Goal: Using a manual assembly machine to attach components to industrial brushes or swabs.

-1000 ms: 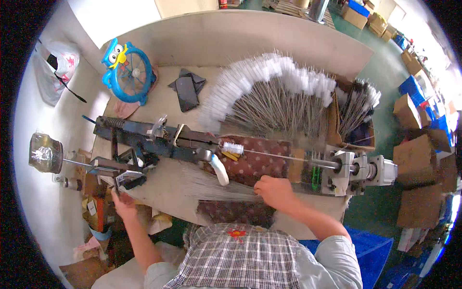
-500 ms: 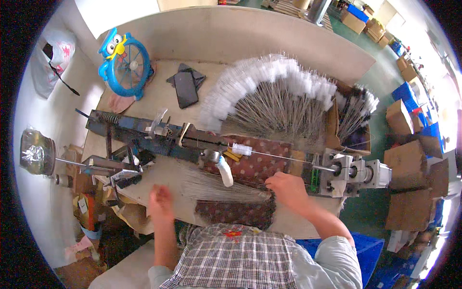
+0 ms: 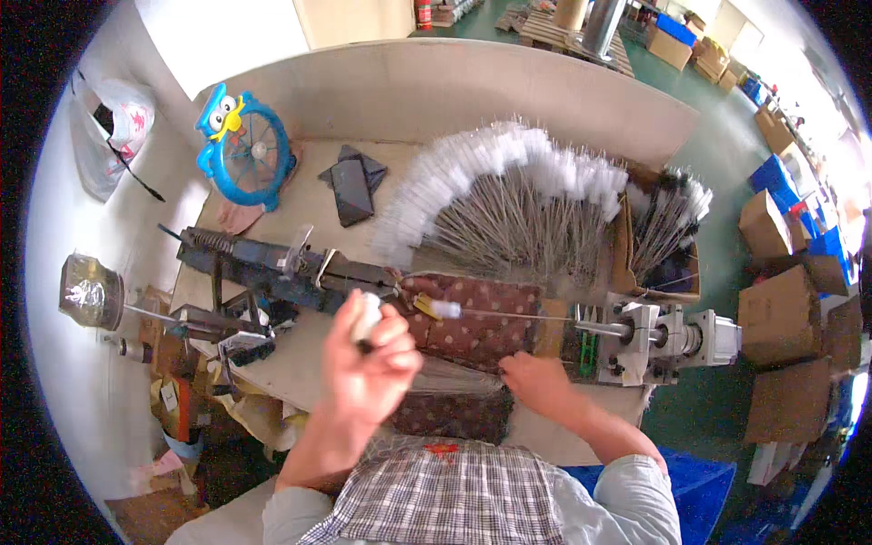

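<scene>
My left hand [image 3: 371,359] is raised over the near side of the bench machine [image 3: 263,263], its fingers closed around a white lever handle [image 3: 371,307]. A small white-bristled brush [image 3: 445,310], blurred, lies in line with the machine. Its thin wire stem [image 3: 518,316] runs right to the metal spindle unit [image 3: 640,336]. My right hand [image 3: 540,386] rests low at the right end of a bundle of loose thin wires [image 3: 459,374], fingers pinched together. Whatever is between those fingertips is too small to make out. A dotted brown cloth [image 3: 490,300] lies beneath the brush.
A large fanned heap of white-tipped wire brushes [image 3: 527,200] covers the back of the table. Right of it stands a cardboard box [image 3: 649,277] of dark and white brushes. A blue cartoon-bird fan [image 3: 245,154] and a phone [image 3: 351,193] sit at the back left.
My left hand has risen to the right from the table's near edge and closed on the white handle, which has swung leftward. My right hand stays by the wire ends. The view has shifted slightly.
</scene>
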Demonstrator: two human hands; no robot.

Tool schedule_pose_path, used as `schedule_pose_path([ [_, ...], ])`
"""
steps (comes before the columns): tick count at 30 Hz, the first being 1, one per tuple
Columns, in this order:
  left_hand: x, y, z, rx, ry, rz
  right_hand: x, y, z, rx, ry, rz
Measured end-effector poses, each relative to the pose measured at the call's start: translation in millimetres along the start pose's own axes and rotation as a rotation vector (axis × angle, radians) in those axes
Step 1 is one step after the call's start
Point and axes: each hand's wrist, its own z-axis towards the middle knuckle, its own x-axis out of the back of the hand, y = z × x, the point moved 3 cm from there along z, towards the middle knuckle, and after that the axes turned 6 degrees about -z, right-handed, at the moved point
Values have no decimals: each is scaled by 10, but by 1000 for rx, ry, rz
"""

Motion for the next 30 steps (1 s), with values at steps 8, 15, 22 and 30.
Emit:
schedule_pose_path([
  [8,306,-210,-209,-16,60,1025,73,70,-20,37,-23,-98],
  [15,-110,-390,196,-271,-433,1599,716,114,-566,-78,72,-380],
  [22,2,-444,560,-543,-402,1959,1906,533,-1072,-454,718,-50],
  [30,216,-990,1349,-856,-577,2717,1310,421,-134,-152,676,191],
])
